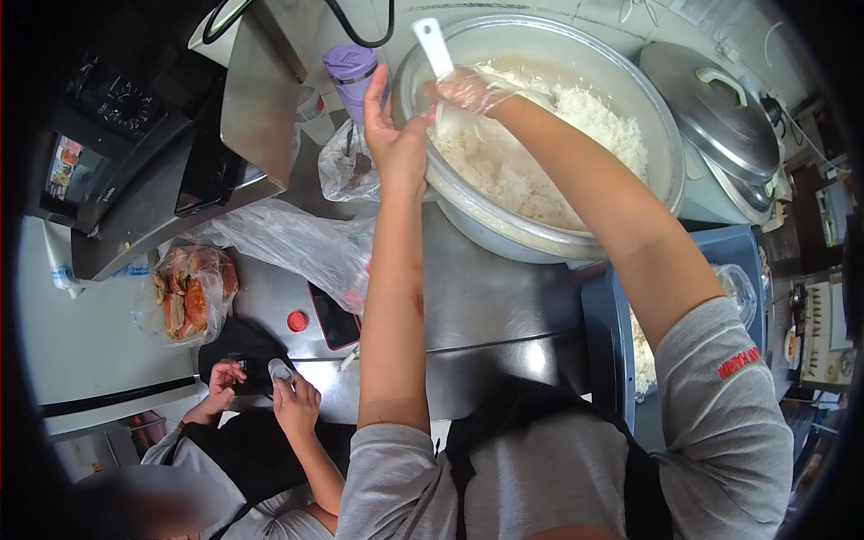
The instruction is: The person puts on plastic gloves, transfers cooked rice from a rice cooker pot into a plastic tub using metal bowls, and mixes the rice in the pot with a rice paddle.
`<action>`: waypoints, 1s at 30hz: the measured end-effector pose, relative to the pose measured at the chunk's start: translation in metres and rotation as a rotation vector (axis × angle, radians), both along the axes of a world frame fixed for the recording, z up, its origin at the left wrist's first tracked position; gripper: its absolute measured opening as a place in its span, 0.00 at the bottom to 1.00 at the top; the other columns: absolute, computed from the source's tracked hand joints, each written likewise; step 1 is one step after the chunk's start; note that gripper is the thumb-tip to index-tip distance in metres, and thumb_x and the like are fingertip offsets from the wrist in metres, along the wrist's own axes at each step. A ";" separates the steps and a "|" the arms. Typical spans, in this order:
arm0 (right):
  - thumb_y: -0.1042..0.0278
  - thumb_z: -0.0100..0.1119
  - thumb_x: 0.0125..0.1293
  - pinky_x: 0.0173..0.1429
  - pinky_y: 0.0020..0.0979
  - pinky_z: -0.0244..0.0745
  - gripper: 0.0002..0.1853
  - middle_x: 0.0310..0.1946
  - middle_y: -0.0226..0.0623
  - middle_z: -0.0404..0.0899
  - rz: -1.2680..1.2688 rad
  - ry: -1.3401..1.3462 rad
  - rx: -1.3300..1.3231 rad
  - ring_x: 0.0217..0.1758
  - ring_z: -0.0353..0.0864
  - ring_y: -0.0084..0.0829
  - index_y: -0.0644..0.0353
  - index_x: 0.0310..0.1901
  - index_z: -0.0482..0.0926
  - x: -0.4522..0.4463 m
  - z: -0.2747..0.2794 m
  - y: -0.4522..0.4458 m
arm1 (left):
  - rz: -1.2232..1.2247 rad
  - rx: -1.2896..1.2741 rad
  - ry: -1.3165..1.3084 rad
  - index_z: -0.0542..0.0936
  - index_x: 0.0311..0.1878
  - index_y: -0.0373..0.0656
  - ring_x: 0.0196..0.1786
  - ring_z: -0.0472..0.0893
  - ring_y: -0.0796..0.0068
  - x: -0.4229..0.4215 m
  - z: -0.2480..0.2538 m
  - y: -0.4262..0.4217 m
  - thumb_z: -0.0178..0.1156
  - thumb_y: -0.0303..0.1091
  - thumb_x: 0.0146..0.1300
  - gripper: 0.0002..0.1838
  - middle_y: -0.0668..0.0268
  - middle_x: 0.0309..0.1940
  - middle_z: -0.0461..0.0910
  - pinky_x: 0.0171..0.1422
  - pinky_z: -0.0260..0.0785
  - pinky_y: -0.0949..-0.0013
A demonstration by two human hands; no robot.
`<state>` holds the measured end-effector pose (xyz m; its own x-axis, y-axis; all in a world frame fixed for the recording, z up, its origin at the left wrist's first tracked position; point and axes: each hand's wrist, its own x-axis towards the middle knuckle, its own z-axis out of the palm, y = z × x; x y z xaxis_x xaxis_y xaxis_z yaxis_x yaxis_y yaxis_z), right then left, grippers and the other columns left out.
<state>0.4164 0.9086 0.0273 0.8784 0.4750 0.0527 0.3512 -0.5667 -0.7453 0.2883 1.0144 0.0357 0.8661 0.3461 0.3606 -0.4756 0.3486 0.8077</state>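
My right hand [470, 91], in a clear plastic glove, is closed around a white rice paddle [433, 45] with its handle end pointing up. It is over a large metal pot [667, 117] of cooked white rice [576, 112]; the paddle's blade is hard to make out. My left hand [396, 135] is at the pot's near-left rim, fingers stretched out and the thumb toward the rim. Whether that thumb touches the rim or the glove I cannot tell. Beside my left hand stand a purple lidded tumbler [351, 72] and a crumpled clear plastic bag [342, 171].
A metal lid [711, 108] lies right of the pot. A blue bin [605, 333] with rice is by my right arm. On the steel counter [486, 301] are a plastic sheet [288, 243], a phone [335, 317], a red cap [297, 320] and bagged food [193, 292]. A co-worker's hands [295, 400] are lower left.
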 end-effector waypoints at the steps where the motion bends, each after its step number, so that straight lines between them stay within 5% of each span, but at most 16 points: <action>1: 0.51 0.48 0.57 0.43 0.38 0.72 0.19 0.31 0.45 0.81 -0.004 0.036 -0.115 0.35 0.79 0.40 0.59 0.38 0.78 0.000 0.001 0.003 | -0.001 0.006 0.005 0.60 0.67 0.46 0.58 0.72 0.67 -0.001 0.000 -0.001 0.51 0.07 0.47 0.41 0.55 0.58 0.69 0.60 0.67 0.69; 13: 0.51 0.51 0.60 0.38 0.32 0.74 0.18 0.24 0.36 0.80 0.125 0.120 -0.175 0.29 0.77 0.30 0.59 0.30 0.80 -0.090 0.029 -0.067 | 0.100 0.212 -0.014 0.58 0.68 0.48 0.63 0.68 0.65 0.001 -0.007 0.004 0.52 0.08 0.47 0.42 0.53 0.65 0.61 0.62 0.64 0.69; 17: 0.48 0.52 0.62 0.38 0.31 0.76 0.20 0.22 0.34 0.80 0.110 0.141 -0.091 0.29 0.79 0.27 0.59 0.30 0.79 -0.099 0.052 -0.104 | -0.057 0.104 0.047 0.58 0.68 0.45 0.65 0.66 0.66 -0.011 -0.002 0.003 0.55 0.10 0.49 0.41 0.53 0.65 0.61 0.65 0.62 0.68; 22: 0.48 0.52 0.62 0.39 0.33 0.79 0.19 0.28 0.36 0.81 0.034 0.107 -0.040 0.31 0.82 0.27 0.58 0.32 0.76 -0.012 0.064 -0.130 | -0.058 0.092 0.120 0.58 0.68 0.41 0.65 0.66 0.67 0.012 0.000 0.002 0.58 0.13 0.51 0.39 0.53 0.64 0.62 0.67 0.60 0.68; 25: 0.48 0.52 0.62 0.37 0.33 0.79 0.19 0.29 0.35 0.81 -0.200 0.029 0.256 0.26 0.81 0.30 0.59 0.28 0.77 0.030 0.056 -0.103 | -0.071 0.055 0.183 0.58 0.68 0.40 0.65 0.66 0.66 0.028 -0.002 0.007 0.60 0.15 0.52 0.38 0.53 0.65 0.61 0.66 0.60 0.68; 28: 0.49 0.51 0.62 0.40 0.36 0.77 0.20 0.31 0.40 0.82 -0.139 -0.273 0.138 0.31 0.81 0.36 0.60 0.31 0.80 0.056 0.033 -0.082 | -0.078 0.011 0.183 0.60 0.67 0.40 0.67 0.63 0.64 0.035 -0.011 0.013 0.60 0.16 0.52 0.37 0.52 0.66 0.58 0.67 0.59 0.67; 30: 0.47 0.50 0.61 0.47 0.38 0.74 0.22 0.33 0.46 0.82 -0.388 -0.315 -0.167 0.38 0.80 0.41 0.60 0.38 0.82 0.071 -0.010 -0.073 | -0.034 0.050 0.149 0.61 0.67 0.40 0.68 0.61 0.62 0.035 -0.013 0.014 0.60 0.16 0.51 0.38 0.52 0.67 0.56 0.66 0.60 0.66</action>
